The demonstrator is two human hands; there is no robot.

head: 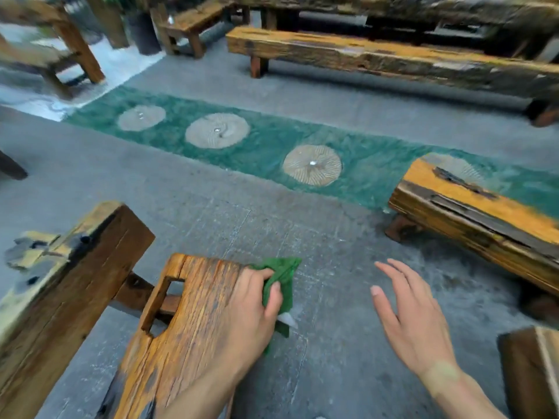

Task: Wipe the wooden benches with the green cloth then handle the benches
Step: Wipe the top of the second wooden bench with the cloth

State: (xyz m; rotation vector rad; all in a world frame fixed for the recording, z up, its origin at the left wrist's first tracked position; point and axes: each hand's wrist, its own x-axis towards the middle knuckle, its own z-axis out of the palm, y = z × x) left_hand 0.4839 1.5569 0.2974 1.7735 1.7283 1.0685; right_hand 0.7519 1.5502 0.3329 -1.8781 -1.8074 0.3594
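The nearest wooden bench (pixel 181 322) runs from 6 o'clock toward the frame centre, its end plank cut with a rectangular slot. It appears heavy and rigid, with rough, cracked grain; it would likely need a two-handed lift by the plank edges or the slot. Further benches lie at 3 o'clock (pixel 472 213) and 1 o'clock (pixel 378 55); a thick timber beam (pixel 69 282) sits at 9 o'clock.

The green cloth (pixel 286 285) is soft, light and bunched, draped over the right edge of the near bench.

The left hand (pixel 251 309) rests on that edge, fingers and thumb curled round the cloth. The right hand (pixel 414 316) hovers above the grey paving (pixel 332 358) at 5 o'clock, palm down, fingers straight and slightly spread, holding nothing.
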